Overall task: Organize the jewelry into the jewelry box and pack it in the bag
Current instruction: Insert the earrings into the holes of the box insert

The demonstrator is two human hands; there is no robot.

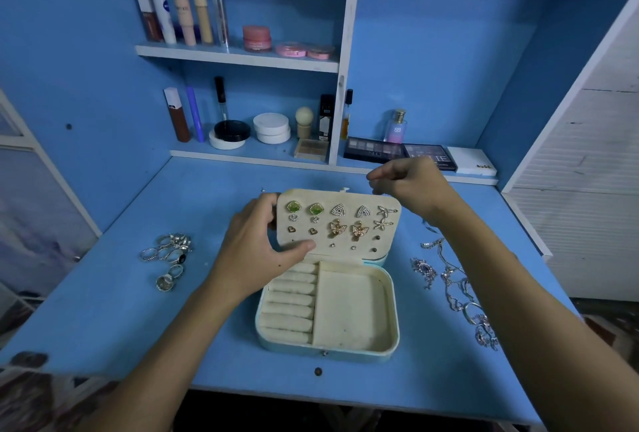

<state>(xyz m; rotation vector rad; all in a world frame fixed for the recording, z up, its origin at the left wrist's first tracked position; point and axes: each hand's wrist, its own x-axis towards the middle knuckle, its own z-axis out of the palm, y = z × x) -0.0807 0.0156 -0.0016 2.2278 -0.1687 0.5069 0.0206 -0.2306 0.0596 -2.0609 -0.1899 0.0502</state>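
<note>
Jewelry box (pixel 349 314) sits open mid-bench (pixel 138 310), lid panel (pixel 340 224) upright and carrying rows of stud earrings. Ring rolls and the square tray below hold nothing yet.

Step in hand, as judged: seating an earring or its backing from behind the lid. To do it well, keep the panel braced so it does not flex, line the post up with a vacant hole in the bottom rows, and push straight, not at a slant.

Left hand (pixel 256 245): fingers wrapped round the lid's left edge, thumb pressed across its lower face.

Right hand (pixel 411 186): raised above the lid's top right corner, wrist bent, fingers curled together as if pinching; any small piece is too tiny to make out.

Rings (pixel 169 255) lie loose left of the box, necklaces (pixel 453 283) right. No bag in view.
</note>
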